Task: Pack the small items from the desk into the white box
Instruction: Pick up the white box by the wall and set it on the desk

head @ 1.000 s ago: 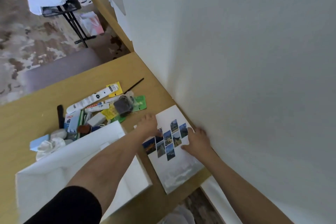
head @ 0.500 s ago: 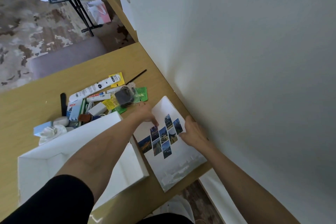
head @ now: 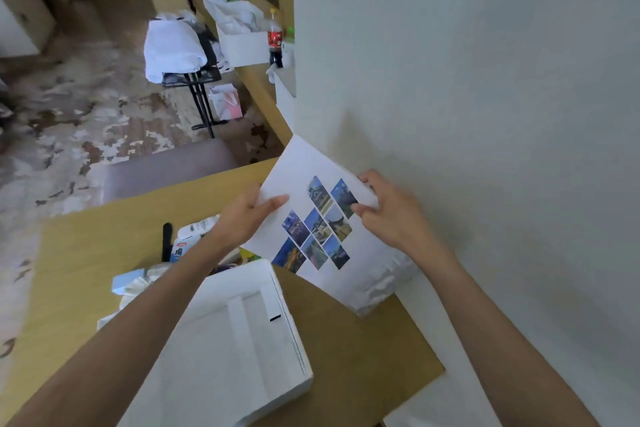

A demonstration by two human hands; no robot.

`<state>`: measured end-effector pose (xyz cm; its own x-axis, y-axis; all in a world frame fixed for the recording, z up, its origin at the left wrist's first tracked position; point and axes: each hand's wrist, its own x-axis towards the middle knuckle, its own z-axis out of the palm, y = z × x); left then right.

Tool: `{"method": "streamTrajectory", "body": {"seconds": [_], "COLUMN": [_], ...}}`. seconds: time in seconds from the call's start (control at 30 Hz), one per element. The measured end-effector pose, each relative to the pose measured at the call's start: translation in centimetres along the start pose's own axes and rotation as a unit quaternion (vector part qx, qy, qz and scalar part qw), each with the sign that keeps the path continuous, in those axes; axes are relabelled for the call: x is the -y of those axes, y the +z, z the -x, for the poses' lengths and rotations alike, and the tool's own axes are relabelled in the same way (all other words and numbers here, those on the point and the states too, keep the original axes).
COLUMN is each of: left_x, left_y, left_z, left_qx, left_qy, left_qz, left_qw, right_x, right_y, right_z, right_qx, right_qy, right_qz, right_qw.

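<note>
Both hands, left hand [head: 247, 215] and right hand [head: 388, 210], hold in closed grip the white photo-printed booklet [head: 322, 218] above the wooden tabletop [head: 363, 350].

Not much legible tbh. The blue-and-white carton [head: 180, 246] on the desk [head: 86, 253] has a big dark character printed on it, looks like 鳥 or similar, can't say for sure, rest is too blurry. The soda bottle [head: 275, 39] in the bg has a red label w/ white script, unreadable. The booklet [head: 322, 229] only has pics, no text.
</note>
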<state>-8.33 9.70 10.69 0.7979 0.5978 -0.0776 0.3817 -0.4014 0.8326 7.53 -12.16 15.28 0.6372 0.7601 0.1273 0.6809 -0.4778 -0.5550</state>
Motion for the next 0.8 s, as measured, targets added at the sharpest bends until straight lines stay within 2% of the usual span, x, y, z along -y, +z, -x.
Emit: {"method": "streamTrajectory", "body": {"seconds": [0.07, 0.17, 0.3, 0.47, 0.6, 0.7, 0.8], "left_x": [-0.3, 0.7, 5.6, 11.6, 13.0, 13.0, 12.7], "left_y": [-3.7, -8.3, -11.2, -9.2, -5.7, -3.0, -2.4], "left_z": [2.2, 6.5, 13.0, 19.9, 22.3, 22.6, 22.6], "left_qx": [-0.033, -0.076, -0.184, -0.237, -0.2, -0.109, -0.062], "left_qy": [0.012, -0.012, -0.124, -0.266, -0.339, -0.344, -0.354], "left_qz": [0.022, 0.061, 0.064, 0.08, 0.018, -0.097, -0.178], "left_qw": [0.999, 0.995, 0.973, 0.931, 0.919, 0.928, 0.916], "right_x": [3.3, 8.5, 14.6, 17.2, 15.6, 14.3, 13.7], "right_y": [-0.1, 1.1, 5.8, 15.0, 20.2, 22.2, 23.2], "right_z": [-2.0, -4.8, -6.1, -4.9, -3.5, -2.9, -2.2], "right_qx": [0.007, 0.071, 0.201, 0.341, 0.393, 0.424, 0.385], "right_qy": [-0.057, -0.118, -0.2, -0.268, -0.306, -0.353, -0.408], "right_qz": [0.015, -0.006, -0.049, -0.019, 0.081, 0.169, 0.227], "right_qw": [0.998, 0.99, 0.958, 0.901, 0.863, 0.817, 0.796]}}
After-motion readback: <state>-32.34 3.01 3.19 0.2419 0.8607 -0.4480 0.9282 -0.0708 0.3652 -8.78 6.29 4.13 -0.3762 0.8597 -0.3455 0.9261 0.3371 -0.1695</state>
